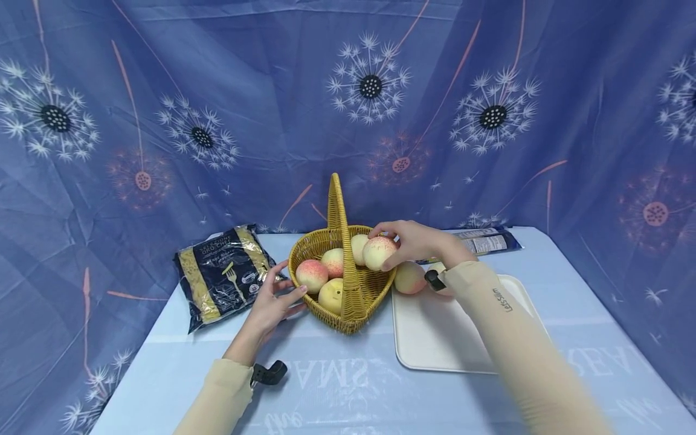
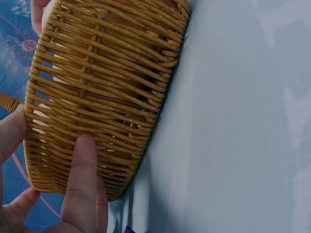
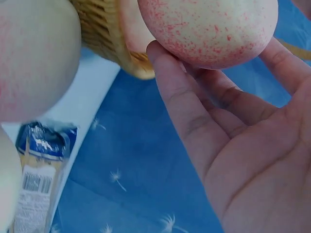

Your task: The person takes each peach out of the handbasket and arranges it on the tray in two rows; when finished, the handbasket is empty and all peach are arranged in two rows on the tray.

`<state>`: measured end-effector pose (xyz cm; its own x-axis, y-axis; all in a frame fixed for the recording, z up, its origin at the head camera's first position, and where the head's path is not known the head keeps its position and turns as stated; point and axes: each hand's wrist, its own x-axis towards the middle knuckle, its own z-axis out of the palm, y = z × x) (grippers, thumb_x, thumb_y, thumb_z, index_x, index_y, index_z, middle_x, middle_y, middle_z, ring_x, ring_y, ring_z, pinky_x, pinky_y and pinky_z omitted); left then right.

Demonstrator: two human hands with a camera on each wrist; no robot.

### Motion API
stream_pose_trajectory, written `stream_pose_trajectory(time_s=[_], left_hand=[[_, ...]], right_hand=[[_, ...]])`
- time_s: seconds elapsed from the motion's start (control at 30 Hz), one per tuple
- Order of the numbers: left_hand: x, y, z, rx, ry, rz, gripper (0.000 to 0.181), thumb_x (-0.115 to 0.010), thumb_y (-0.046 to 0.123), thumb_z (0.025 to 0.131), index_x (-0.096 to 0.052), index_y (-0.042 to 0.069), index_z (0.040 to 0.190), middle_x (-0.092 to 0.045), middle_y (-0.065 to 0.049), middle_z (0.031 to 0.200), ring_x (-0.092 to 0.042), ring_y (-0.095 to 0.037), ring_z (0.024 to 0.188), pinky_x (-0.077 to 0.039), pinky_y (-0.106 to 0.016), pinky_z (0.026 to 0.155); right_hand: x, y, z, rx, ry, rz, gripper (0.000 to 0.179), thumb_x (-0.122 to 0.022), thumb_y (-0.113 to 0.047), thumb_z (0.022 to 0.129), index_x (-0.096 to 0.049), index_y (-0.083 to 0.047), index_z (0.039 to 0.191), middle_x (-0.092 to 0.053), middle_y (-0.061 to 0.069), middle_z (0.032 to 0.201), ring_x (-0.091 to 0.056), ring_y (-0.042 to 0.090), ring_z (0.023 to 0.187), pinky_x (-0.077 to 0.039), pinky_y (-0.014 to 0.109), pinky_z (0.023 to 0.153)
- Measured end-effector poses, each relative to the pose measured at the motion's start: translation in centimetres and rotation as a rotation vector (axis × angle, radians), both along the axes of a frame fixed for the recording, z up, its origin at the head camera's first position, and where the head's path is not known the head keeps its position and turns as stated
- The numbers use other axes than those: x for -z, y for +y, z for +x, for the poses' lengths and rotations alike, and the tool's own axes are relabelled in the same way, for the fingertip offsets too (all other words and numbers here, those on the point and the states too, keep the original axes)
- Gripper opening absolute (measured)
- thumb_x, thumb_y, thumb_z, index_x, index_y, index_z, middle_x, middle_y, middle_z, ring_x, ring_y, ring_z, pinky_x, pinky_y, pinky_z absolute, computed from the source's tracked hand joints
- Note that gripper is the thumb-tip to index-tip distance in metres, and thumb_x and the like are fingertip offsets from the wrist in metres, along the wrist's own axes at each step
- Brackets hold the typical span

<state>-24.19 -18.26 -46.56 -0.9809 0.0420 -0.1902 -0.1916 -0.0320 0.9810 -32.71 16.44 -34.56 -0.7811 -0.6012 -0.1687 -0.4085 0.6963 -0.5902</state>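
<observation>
Peach (image 1: 380,254) pinched in my right hand (image 1: 420,241) over basket (image 1: 353,302); my left hand (image 1: 269,309), fingers apart, braces basket wall; best lower gently, not bumping neighbouring peaches (image 1: 312,276)

Left of your left grip (image 1: 272,308) lies the bag (image 1: 228,275), right of it the basket (image 1: 353,302); nearer you than your right grip (image 1: 417,241), the tray (image 1: 446,338).

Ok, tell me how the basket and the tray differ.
The basket is woven and golden brown; the tray is smooth and white. The basket is deep, the tray shallow. The basket has a tall arched handle; the tray shows none. Both hold peaches.
</observation>
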Motion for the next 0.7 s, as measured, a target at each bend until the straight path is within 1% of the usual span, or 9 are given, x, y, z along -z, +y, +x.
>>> stream_pose_trajectory(time_s=[0.17, 0.33, 0.5, 0.7], left_hand=[[0.0, -0.1, 0.0, 0.002, 0.0, -0.003, 0.083, -0.072, 0.006, 0.103, -0.028, 0.032, 0.168, -0.043, -0.021, 0.143, -0.068, -0.026, 0.112, -0.068, -0.045, 0.101], [0.0, 0.0, 0.0, 0.001, 0.004, -0.003, 0.084, -0.072, 0.005, 0.102, -0.028, 0.032, 0.168, -0.043, -0.021, 0.142, -0.068, -0.024, 0.11, -0.067, -0.045, 0.101], [0.0, 0.0, 0.0, 0.002, 0.009, -0.009, 0.083, -0.072, 0.005, 0.103, -0.028, 0.032, 0.168, -0.044, -0.021, 0.141, -0.068, -0.023, 0.109, -0.067, -0.046, 0.102], [0.0, -0.1, 0.0, 0.003, 0.008, -0.013, 0.083, -0.072, 0.006, 0.103, -0.027, 0.031, 0.168, -0.043, -0.022, 0.143, -0.068, -0.024, 0.11, -0.067, -0.047, 0.102]], right_hand=[[-0.6, 1.5, 0.0, 0.023, 0.021, -0.035, 0.065, -0.09, -0.026, 0.085, -0.062, -0.027, 0.145, -0.067, 0.01, 0.132, -0.066, 0.027, 0.11, -0.061, 0.04, 0.092], [-1.2, 3.7, 0.3, 0.06, 0.042, -0.075, 0.067, -0.092, -0.029, 0.086, -0.062, -0.028, 0.146, -0.068, 0.009, 0.13, -0.066, 0.026, 0.108, -0.061, 0.041, 0.092], [-1.7, 6.0, 1.0, 0.127, 0.038, -0.112, 0.07, -0.093, -0.03, 0.086, -0.06, -0.028, 0.147, -0.066, 0.012, 0.129, -0.069, 0.026, 0.107, -0.063, 0.041, 0.091], [-2.0, 8.9, 2.0, 0.186, 0.076, -0.13, 0.071, -0.094, -0.029, 0.085, -0.06, -0.025, 0.147, -0.068, 0.013, 0.128, -0.072, 0.025, 0.107, -0.063, 0.04, 0.095]])
